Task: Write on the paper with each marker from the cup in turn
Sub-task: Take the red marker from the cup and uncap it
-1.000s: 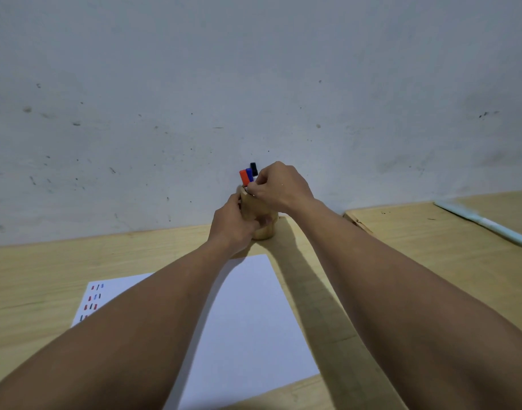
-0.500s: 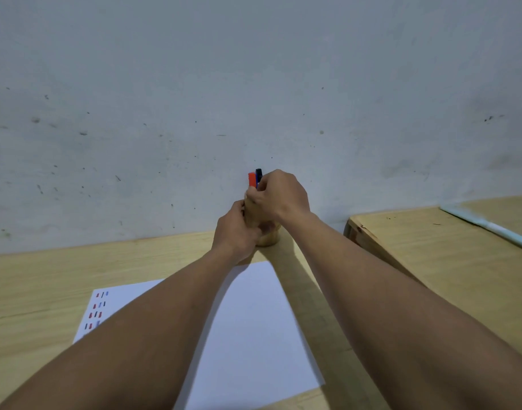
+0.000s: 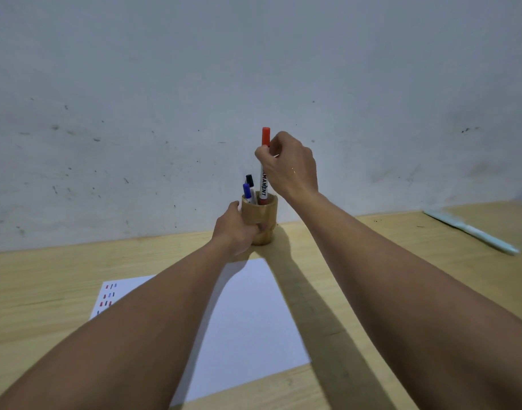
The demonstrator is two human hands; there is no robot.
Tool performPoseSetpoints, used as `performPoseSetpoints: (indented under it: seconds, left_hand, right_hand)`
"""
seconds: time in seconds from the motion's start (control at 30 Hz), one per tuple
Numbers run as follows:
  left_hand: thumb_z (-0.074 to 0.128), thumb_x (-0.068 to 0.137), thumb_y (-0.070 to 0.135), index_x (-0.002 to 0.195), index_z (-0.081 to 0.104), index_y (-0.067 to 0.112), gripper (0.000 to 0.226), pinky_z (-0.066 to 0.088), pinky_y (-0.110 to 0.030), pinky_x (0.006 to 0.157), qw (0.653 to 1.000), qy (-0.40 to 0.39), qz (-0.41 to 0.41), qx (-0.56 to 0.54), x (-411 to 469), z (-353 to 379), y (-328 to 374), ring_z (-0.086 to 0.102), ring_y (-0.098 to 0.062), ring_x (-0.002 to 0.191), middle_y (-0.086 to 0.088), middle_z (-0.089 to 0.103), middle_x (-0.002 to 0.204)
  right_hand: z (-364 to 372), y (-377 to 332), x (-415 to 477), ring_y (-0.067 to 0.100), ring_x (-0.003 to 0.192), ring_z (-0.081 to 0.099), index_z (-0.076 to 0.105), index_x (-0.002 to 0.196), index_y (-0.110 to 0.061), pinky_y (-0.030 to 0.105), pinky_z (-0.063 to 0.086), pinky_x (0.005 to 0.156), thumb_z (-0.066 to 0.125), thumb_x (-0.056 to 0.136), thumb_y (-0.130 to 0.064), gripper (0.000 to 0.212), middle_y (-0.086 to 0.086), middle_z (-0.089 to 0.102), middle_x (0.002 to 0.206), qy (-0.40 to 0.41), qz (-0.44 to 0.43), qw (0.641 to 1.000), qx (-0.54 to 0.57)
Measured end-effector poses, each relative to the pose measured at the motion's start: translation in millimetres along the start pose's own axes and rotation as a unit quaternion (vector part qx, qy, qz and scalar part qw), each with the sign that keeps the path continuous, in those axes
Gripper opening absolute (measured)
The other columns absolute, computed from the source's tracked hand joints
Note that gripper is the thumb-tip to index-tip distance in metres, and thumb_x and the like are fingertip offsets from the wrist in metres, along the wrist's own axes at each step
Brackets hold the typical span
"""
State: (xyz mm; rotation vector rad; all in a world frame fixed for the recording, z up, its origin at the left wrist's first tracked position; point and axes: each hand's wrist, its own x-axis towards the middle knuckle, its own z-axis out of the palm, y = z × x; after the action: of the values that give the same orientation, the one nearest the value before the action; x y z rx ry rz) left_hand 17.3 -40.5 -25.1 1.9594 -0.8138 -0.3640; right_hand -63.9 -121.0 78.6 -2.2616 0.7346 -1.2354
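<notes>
A round wooden cup (image 3: 262, 214) stands on the desk near the wall. My left hand (image 3: 234, 230) grips its left side. My right hand (image 3: 289, 165) pinches a red-capped marker (image 3: 264, 170), held upright with its lower end still inside the cup's mouth. A blue-capped marker (image 3: 246, 192) and a black-capped marker (image 3: 249, 181) stay in the cup, leaning left. A white sheet of paper (image 3: 251, 321) lies in front of the cup, partly under my left forearm. Short red, black and blue marks (image 3: 108, 295) sit at its far left corner.
A wooden ruler (image 3: 310, 306) lies along the paper's right edge, running from the cup toward me. A pale blue pen-like object (image 3: 473, 232) lies at the right on the wooden desk (image 3: 46, 285). A scuffed grey wall (image 3: 165, 113) rises just behind the cup.
My right hand has risen, drawing the red marker most of the way up out of the cup. The left hand keeps its hold on the cup.
</notes>
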Motion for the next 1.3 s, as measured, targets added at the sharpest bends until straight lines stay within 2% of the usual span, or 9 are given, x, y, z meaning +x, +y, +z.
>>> performPoseSetpoints:
  seconds: [0.2, 0.37, 0.47, 0.7, 0.83, 0.93, 1.13, 1.23, 1.3]
  left_hand:
    - [0.076, 0.086, 0.023, 0.155, 0.028, 0.018, 0.085, 0.047, -0.039, 0.102, 0.999, 0.044, -0.015, -0.003, -27, -50, 19, 0.048, -0.031, 0.132, -0.012, 0.042, 0.152]
    - [0.068, 0.090, 0.022, 0.133, 0.057, 0.019, 0.044, 0.051, -0.032, 0.088, 0.994, 0.103, 0.011, -0.030, -60, -103, 31, 0.062, -0.025, 0.109, -0.004, 0.062, 0.125]
    - [0.057, 0.093, 0.023, 0.114, 0.068, 0.021, 0.024, 0.051, -0.032, 0.077, 0.982, 0.144, 0.003, -0.119, -78, -133, 37, 0.064, -0.020, 0.089, -0.004, 0.070, 0.113]
    - [0.056, 0.097, 0.040, 0.114, 0.067, 0.025, 0.026, 0.056, -0.031, 0.071, 0.964, 0.096, -0.020, -0.247, -126, -185, 59, 0.069, -0.017, 0.092, 0.001, 0.073, 0.107]
    - [0.061, 0.097, 0.033, 0.111, 0.072, 0.023, 0.020, 0.055, -0.030, 0.070, 0.962, 0.077, -0.006, -0.263, -140, -207, 64, 0.068, -0.016, 0.095, 0.002, 0.074, 0.107]
    - [0.066, 0.096, 0.019, 0.108, 0.075, 0.016, 0.016, 0.056, -0.028, 0.070, 0.966, 0.058, 0.004, -0.251, -148, -219, 64, 0.068, -0.016, 0.093, -0.001, 0.072, 0.106]
    - [0.064, 0.097, 0.012, 0.108, 0.073, 0.007, 0.016, 0.060, -0.026, 0.066, 0.963, 0.078, 0.006, -0.259, -157, -237, 59, 0.067, -0.014, 0.084, -0.007, 0.070, 0.101]
    - [0.062, 0.098, 0.014, 0.107, 0.072, 0.010, 0.014, 0.060, -0.027, 0.068, 0.958, 0.076, 0.006, -0.275, -161, -241, 57, 0.066, -0.013, 0.084, -0.005, 0.070, 0.099]
    - [0.061, 0.099, 0.014, 0.107, 0.072, 0.009, 0.015, 0.061, -0.027, 0.069, 0.956, 0.077, 0.007, -0.283, -162, -245, 56, 0.066, -0.013, 0.084, -0.005, 0.070, 0.099]
  right_hand:
    - [-25, -32, -13, 0.024, 0.072, 0.062, 0.059, 0.095, -0.012, 0.038, 0.050, 0.067, 0.049, 0.094, -0.033, 0.023, 0.006, 0.072, 0.084, -0.047, 0.021, 0.997, 0.050]
    - [-30, -63, -36, 0.016, 0.079, 0.067, 0.059, 0.104, -0.012, 0.040, 0.057, 0.077, 0.047, 0.100, -0.031, 0.023, 0.000, 0.069, 0.087, -0.125, 0.032, 0.985, 0.113]
    - [-28, -79, -54, 0.015, 0.068, 0.059, 0.063, 0.106, -0.014, 0.035, 0.050, 0.066, 0.050, 0.101, -0.035, 0.026, 0.000, 0.071, 0.089, -0.174, 0.024, 0.977, 0.121]
    - [-34, -118, -88, 0.015, 0.069, 0.063, 0.066, 0.107, -0.013, 0.033, 0.046, 0.062, 0.052, 0.104, -0.038, 0.029, 0.003, 0.068, 0.083, -0.263, -0.006, 0.950, 0.166]
    - [-41, -136, -95, 0.014, 0.065, 0.058, 0.070, 0.105, -0.018, 0.026, 0.043, 0.053, 0.056, 0.101, -0.040, 0.027, 0.000, 0.070, 0.085, -0.287, -0.007, 0.948, 0.139]
    - [-46, -145, -96, 0.017, 0.070, 0.060, 0.068, 0.109, -0.015, 0.031, 0.046, 0.060, 0.058, 0.098, -0.027, 0.019, 0.004, 0.072, 0.090, -0.323, 0.023, 0.934, 0.154]
    - [-55, -154, -99, 0.014, 0.069, 0.063, 0.061, 0.094, -0.019, 0.028, 0.046, 0.062, 0.060, 0.093, -0.006, 0.014, 0.006, 0.073, 0.095, -0.414, 0.138, 0.840, 0.321]
    - [-60, -155, -102, 0.015, 0.072, 0.061, 0.069, 0.099, -0.018, 0.029, 0.045, 0.067, 0.063, 0.095, -0.030, 0.014, 0.008, 0.069, 0.101, -0.439, 0.169, 0.781, 0.412]
    - [-59, -155, -106, 0.019, 0.079, 0.063, 0.072, 0.111, -0.012, 0.033, 0.045, 0.071, 0.066, 0.081, -0.065, 0.061, 0.012, 0.068, 0.105, -0.434, 0.203, 0.724, 0.496]
